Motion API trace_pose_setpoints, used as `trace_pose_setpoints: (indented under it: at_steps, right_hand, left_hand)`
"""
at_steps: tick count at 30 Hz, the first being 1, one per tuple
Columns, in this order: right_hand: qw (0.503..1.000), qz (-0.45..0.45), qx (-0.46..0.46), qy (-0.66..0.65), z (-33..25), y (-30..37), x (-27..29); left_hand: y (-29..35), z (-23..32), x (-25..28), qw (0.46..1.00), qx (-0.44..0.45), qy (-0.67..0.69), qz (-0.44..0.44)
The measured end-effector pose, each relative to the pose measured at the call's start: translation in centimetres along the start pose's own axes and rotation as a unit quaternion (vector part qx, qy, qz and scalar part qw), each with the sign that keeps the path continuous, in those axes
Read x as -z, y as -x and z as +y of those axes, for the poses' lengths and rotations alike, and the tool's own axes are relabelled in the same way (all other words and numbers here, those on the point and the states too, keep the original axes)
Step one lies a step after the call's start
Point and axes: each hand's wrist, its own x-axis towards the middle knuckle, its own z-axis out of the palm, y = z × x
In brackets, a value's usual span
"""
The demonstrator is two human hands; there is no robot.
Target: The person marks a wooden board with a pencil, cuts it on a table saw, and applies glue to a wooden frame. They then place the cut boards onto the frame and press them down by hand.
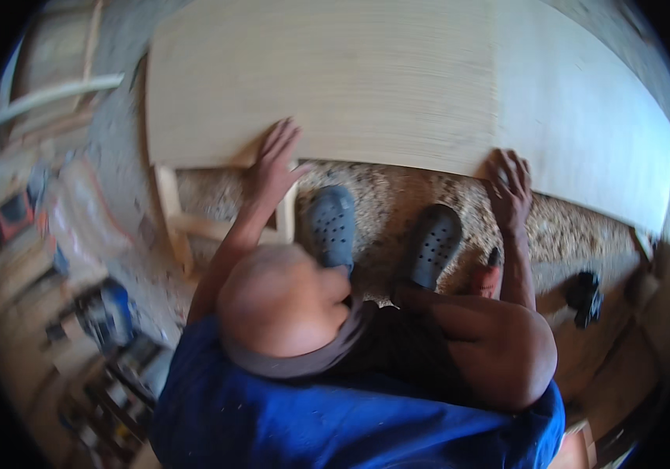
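Board (327,74): from the head view, we see the wide pale panel lying flat ahead of us, its near edge just beyond our feet; a straight line crosses it toward the right, a seam or a change in tone, we cannot tell which.
Left hand (275,162): laid at the near edge, toward the left corner, fingers spread on the face and thumb held apart; we see no pinch.
Right hand (512,184): at the same edge, right of the middle, fingers slightly apart and bent; blur hides whether the thumb presses underneath.
Frame (168,199): pale wood legs and a rail, showing below the board's left corner.
Floor: shavings (386,194) lie around our grey clogs (333,227); a red bottle (487,280) is beside our right forearm, and a black object (585,298) lies farther right.
Work at the edge: we judge this as steadying or positioning the board with both palms.
Next move at the edge: in our judgement, it calls for even pressure from both hands, lest one corner slide ahead of the other.
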Motion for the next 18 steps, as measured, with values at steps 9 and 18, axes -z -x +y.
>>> trace_pose_setpoints:
  at_steps: [9, 18]
  right_hand:
    - [0.997, -0.024, 0.058, 0.040, -0.4, 0.4, -1.8]
    - [0.991, 0.011, 0.123, 0.048, 0.9, 1.9, -3.4]
  left_hand:
    - [0.7, -3.2, -2.2, 0.980, -0.108, -0.153, 0.063]
    - [0.3, -1.9, -0.8, 0.956, -0.080, -0.282, -0.022]
